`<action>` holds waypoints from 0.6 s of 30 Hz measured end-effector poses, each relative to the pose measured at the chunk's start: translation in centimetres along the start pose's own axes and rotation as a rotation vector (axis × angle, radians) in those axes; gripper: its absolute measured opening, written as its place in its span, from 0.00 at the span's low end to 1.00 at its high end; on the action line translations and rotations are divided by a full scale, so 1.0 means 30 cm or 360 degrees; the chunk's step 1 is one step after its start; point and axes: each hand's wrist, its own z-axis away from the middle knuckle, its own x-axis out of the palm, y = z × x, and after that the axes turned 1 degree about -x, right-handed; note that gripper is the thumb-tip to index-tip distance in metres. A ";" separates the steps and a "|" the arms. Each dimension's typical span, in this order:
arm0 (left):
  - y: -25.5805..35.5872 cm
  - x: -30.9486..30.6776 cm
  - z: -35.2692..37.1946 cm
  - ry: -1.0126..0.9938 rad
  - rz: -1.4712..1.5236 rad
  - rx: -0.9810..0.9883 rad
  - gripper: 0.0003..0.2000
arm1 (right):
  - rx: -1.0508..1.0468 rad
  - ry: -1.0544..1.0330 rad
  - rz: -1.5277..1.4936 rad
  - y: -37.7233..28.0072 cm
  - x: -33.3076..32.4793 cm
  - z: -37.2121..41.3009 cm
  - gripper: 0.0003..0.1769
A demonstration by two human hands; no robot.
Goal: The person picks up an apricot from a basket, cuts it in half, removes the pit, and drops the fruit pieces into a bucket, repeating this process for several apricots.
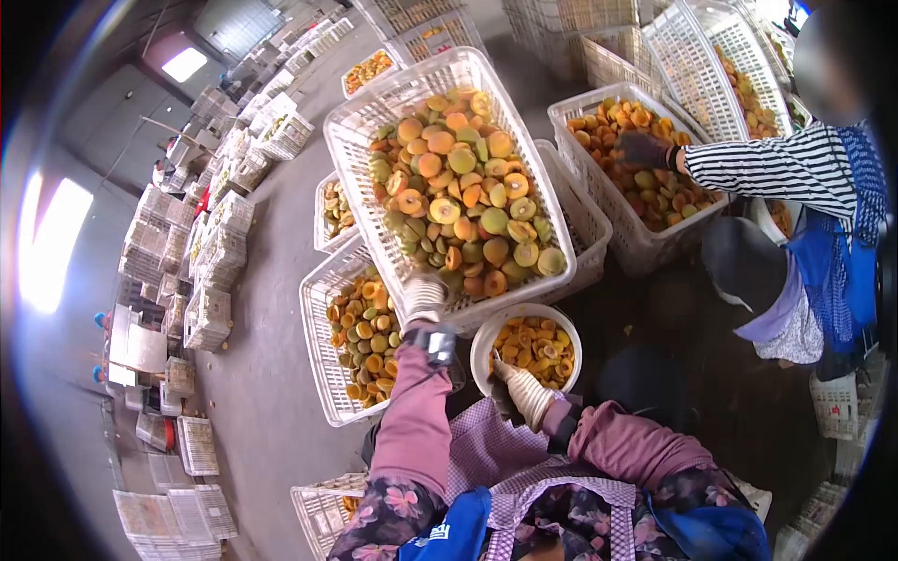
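Note:
My left hand (426, 292), in a pale glove, reaches into the near end of a big white crate (341, 154) heaped with whole and halved apricots (458, 187); its fingers are hidden among the fruit. Near the left rim of a round white bucket (479, 351), my right hand (517, 388) is closed in a pale and dark glove, with a small thing at its fingertips too small to name. Orange apricot pieces (535, 348) lie in the bucket. Left of my left arm, a lower crate (318, 360) holds apricot halves.
At the right, a co-worker's gloved hand (645, 150) with a striped sleeve (776, 168) reaches into another apricot crate (655, 245). A dark rounded shape (744, 262) is below that arm. Stacked crates (210, 243) line the floor at the left; more stand at the back.

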 end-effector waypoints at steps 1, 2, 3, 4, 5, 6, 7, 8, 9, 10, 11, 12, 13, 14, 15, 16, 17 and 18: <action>0.009 0.083 -0.023 -0.0095 0.0106 -0.0143 0.18 | -0.0005 -0.0017 0.0025 0.005 0.000 0.002 0.21; 0.064 0.061 0.014 0.0038 -0.0104 -0.0169 0.19 | -0.0059 0.0002 0.0051 0.005 0.000 0.004 0.21; 0.118 0.007 0.064 0.0163 -0.0318 -0.0197 0.20 | -0.0109 0.0022 0.0072 0.002 0.006 0.008 0.22; 0.144 -0.044 0.073 0.0051 -0.0267 -0.0254 0.21 | -0.0094 0.0077 0.0053 -0.029 0.027 0.039 0.22; 0.132 -0.055 0.056 0.0061 -0.0260 -0.0261 0.21 | -0.0099 0.0072 0.0065 -0.036 0.027 0.036 0.22; 0.109 -0.058 0.040 0.0013 -0.0193 -0.0208 0.22 | -0.0147 0.0093 0.0062 -0.037 0.022 0.036 0.22; 0.091 -0.052 0.033 -0.0041 -0.0129 -0.0155 0.22 | -0.0190 0.0115 0.0055 -0.033 0.014 0.036 0.21; 0.082 -0.035 0.038 0.0116 -0.0113 -0.0154 0.22 | -0.0264 0.0154 0.0149 -0.020 -0.001 0.012 0.21; 0.043 0.017 0.020 0.0113 -0.0115 -0.0153 0.22 | -0.0262 0.0155 0.0146 -0.019 -0.007 0.000 0.21; -0.018 0.101 -0.011 0.0135 0.0729 -0.0279 0.19 | -0.0341 0.0157 0.0167 -0.019 -0.013 -0.007 0.20; -0.045 0.157 -0.012 0.0143 0.1576 -0.0398 0.17 | -0.0421 0.0167 0.0186 -0.015 -0.022 -0.017 0.19; 0.108 -0.075 0.206 0.0387 0.2362 -0.0244 0.13 | -0.0654 0.0297 0.0174 0.008 -0.019 -0.057 0.19; 0.094 -0.002 0.207 0.0373 0.3289 -0.0586 0.10 | -0.0548 0.0294 0.0277 -0.032 -0.008 -0.029 0.20; 0.076 0.054 0.238 0.0211 0.3310 -0.0374 0.09 | -0.0607 0.0276 0.0357 -0.057 0.005 -0.006 0.20; 0.074 0.075 0.274 0.0057 0.3325 -0.0162 0.09 | -0.0664 0.0254 0.0443 -0.071 0.015 0.003 0.20; 0.093 0.100 0.299 0.0065 0.3146 -0.0221 0.07 | -0.0919 0.0328 0.0579 -0.067 0.016 -0.011 0.22; 0.116 0.123 0.308 0.0211 0.3058 -0.0239 0.07 | -0.0802 0.0275 0.0321 -0.051 0.008 -0.040 0.23; 0.124 0.127 0.297 0.0222 0.3075 -0.0204 0.06 | -0.0751 0.0362 0.0280 -0.047 0.003 -0.053 0.23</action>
